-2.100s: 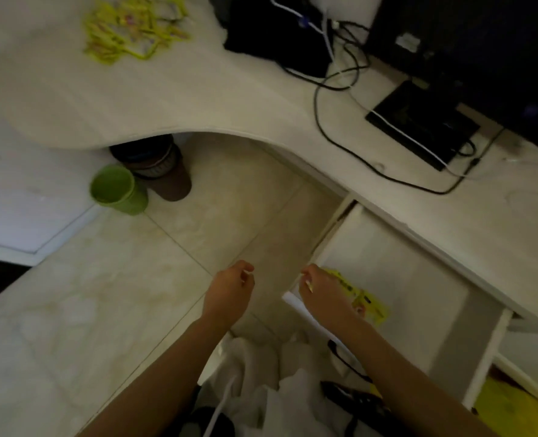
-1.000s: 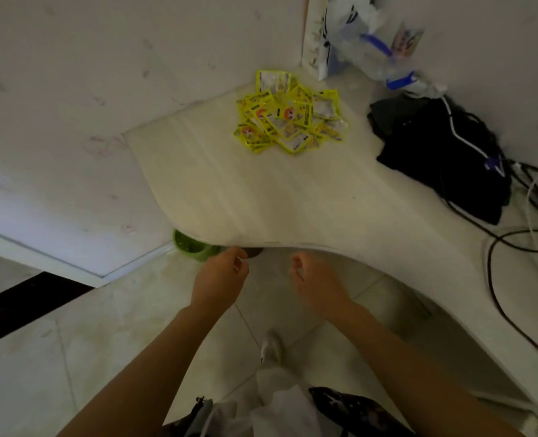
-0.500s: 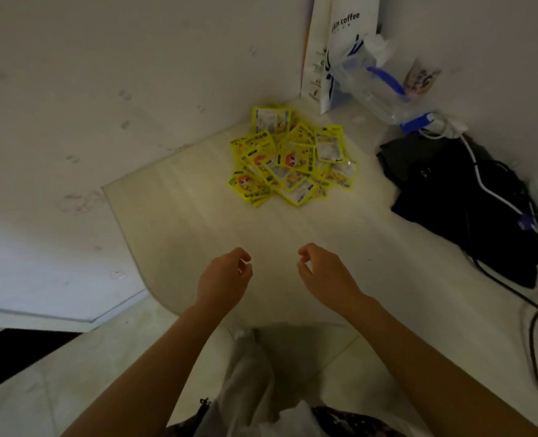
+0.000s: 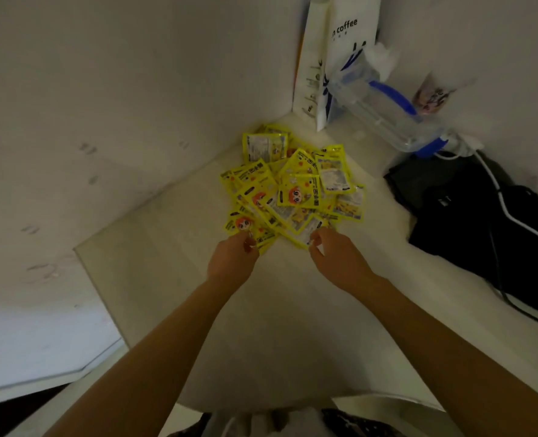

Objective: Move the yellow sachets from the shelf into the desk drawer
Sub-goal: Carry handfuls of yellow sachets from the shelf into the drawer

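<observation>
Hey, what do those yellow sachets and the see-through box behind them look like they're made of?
Yellow sachets: probably thin plastic or foil film with a glossy finish; the faces catch light and the flat, sealed edges curl a little. See-through box: seemingly rigid clear plastic, since the wall behind shows through it, with blue clips or trim of opaque plastic.

My left hand (image 4: 232,259) and right hand (image 4: 337,259) reach the near edge of the pile of yellow sachets (image 4: 294,187) toward the worktop's (image 4: 173,279) far corner, fingertips touching the nearest packets. A white paper bag (image 4: 340,58) stands in the corner; a black bag (image 4: 482,216) lies right.
</observation>
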